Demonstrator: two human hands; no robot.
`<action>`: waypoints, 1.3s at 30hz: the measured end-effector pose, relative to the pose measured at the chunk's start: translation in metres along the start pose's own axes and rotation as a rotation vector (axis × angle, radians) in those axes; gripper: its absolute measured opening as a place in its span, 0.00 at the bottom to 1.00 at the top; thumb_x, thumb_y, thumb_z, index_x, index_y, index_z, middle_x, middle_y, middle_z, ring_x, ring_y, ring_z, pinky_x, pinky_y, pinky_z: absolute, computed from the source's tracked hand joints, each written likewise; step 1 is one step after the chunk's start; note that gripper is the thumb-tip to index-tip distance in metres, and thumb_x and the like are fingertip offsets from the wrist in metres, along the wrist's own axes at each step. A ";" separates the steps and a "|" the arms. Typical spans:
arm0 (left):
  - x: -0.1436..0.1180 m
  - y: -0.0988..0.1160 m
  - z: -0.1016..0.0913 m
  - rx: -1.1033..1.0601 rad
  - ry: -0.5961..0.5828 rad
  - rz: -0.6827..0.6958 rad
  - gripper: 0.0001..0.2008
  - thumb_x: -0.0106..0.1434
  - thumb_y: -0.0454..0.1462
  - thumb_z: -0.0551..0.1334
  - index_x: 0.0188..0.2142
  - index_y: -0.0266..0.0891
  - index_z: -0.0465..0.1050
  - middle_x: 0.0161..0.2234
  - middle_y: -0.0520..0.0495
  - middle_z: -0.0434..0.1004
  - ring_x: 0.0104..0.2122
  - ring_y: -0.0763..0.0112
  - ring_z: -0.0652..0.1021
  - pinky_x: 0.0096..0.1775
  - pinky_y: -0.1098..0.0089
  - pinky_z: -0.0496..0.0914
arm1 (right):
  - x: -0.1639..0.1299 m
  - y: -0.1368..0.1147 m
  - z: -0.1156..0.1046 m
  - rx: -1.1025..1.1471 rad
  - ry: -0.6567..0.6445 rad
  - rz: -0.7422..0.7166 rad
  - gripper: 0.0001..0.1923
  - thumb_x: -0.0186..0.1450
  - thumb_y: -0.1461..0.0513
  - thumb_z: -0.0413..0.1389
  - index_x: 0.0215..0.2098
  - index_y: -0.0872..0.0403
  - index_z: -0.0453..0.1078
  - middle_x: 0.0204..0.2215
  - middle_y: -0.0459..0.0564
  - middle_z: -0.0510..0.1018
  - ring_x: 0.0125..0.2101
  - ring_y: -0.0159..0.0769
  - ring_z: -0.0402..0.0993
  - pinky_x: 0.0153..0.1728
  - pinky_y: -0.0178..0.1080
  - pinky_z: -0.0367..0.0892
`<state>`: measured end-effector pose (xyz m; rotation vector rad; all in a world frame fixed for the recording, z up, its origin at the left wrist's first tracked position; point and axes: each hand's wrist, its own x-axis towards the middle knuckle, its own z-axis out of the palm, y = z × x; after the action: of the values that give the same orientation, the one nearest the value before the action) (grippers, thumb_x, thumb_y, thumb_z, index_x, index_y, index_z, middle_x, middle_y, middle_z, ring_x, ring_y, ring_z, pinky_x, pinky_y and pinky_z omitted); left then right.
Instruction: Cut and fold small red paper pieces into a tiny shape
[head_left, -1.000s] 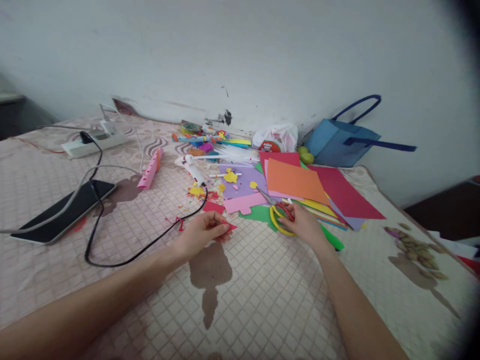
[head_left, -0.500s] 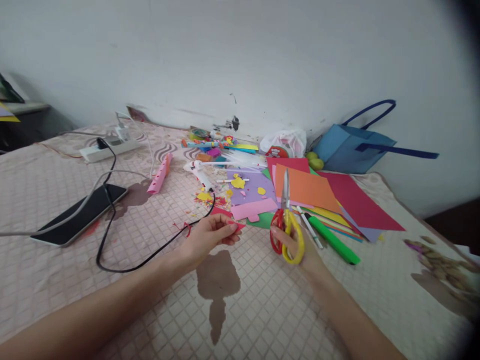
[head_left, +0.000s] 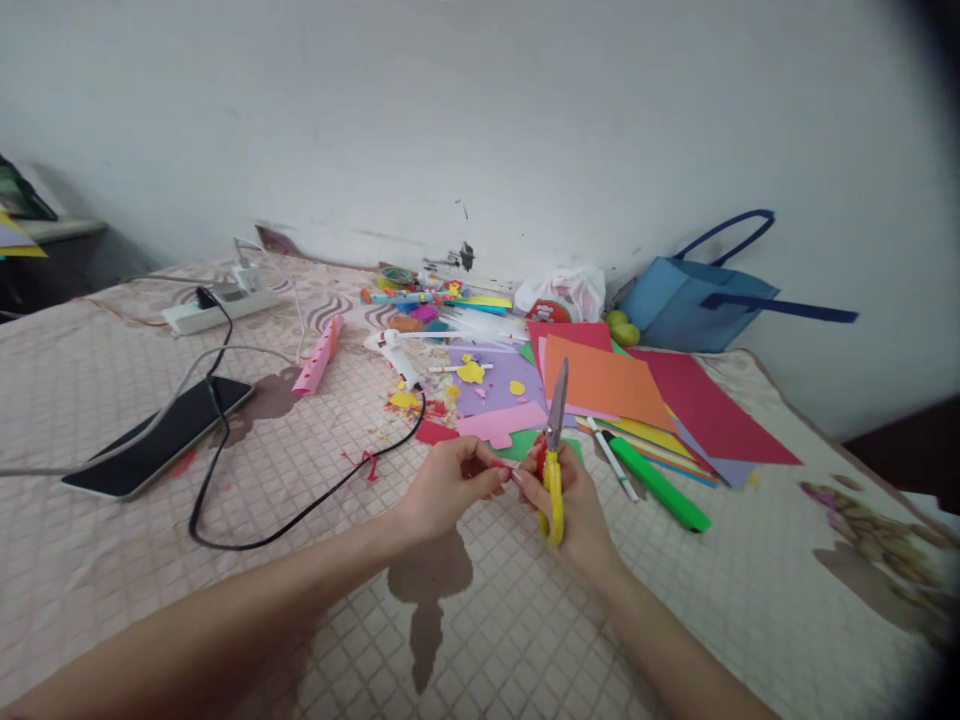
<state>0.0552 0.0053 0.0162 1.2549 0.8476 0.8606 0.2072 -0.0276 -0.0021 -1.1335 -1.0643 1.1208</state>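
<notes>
My left hand (head_left: 461,485) is closed in a pinch on a small piece of red paper (head_left: 501,464). Right beside it, my right hand (head_left: 574,505) holds scissors (head_left: 555,440) with red and yellow handles, their blades pointing up and away from me. The thumb and a finger of that hand meet at the red paper too, mostly hiding it. Just beyond the hands lie a pink paper strip (head_left: 510,420), a green sheet (head_left: 529,446) and a red paper piece (head_left: 435,432).
A white glue gun (head_left: 401,360) trails a black cord past my left forearm. To the left are a black tablet-like device (head_left: 161,440) and a power strip (head_left: 221,308). Coloured sheets (head_left: 607,380), a green marker (head_left: 660,485) and a blue bag (head_left: 694,300) occupy the right.
My right hand has moved left with the scissors, and its fingertips now meet my left hand's at the red paper. My left hand has shifted slightly right.
</notes>
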 end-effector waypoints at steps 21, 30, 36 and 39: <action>-0.003 0.028 -0.022 -0.528 0.122 0.012 0.11 0.51 0.36 0.69 0.29 0.33 0.69 0.26 0.50 0.75 0.26 0.78 0.75 0.33 0.75 0.68 | -0.027 -0.012 0.021 -0.232 -0.287 0.048 0.16 0.60 0.49 0.55 0.32 0.49 0.55 0.25 0.42 0.59 0.22 0.29 0.54 0.20 0.33 0.54; -0.006 0.032 -0.006 -0.514 0.236 0.132 0.07 0.55 0.38 0.66 0.30 0.36 0.71 0.33 0.48 0.75 0.36 0.70 0.75 0.41 0.68 0.67 | -0.026 -0.003 0.017 -0.346 -0.265 0.014 0.14 0.63 0.50 0.50 0.32 0.50 0.54 0.25 0.42 0.60 0.22 0.29 0.56 0.21 0.33 0.56; -0.005 0.031 0.005 -0.593 0.259 0.148 0.06 0.56 0.37 0.65 0.28 0.36 0.70 0.32 0.48 0.75 0.34 0.72 0.74 0.44 0.65 0.66 | -0.029 -0.002 0.020 -0.350 -0.258 0.023 0.15 0.62 0.50 0.51 0.30 0.50 0.52 0.25 0.42 0.61 0.21 0.28 0.57 0.19 0.31 0.58; -0.005 0.029 0.007 -0.622 0.268 0.145 0.06 0.56 0.36 0.65 0.28 0.36 0.70 0.31 0.49 0.75 0.34 0.72 0.73 0.43 0.66 0.66 | -0.028 0.001 0.020 -0.372 -0.249 0.012 0.15 0.62 0.50 0.52 0.32 0.50 0.53 0.25 0.42 0.62 0.21 0.28 0.57 0.19 0.31 0.59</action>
<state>0.0567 0.0014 0.0462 0.6656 0.6252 1.3087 0.1837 -0.0530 -0.0021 -1.3117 -1.5071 1.1216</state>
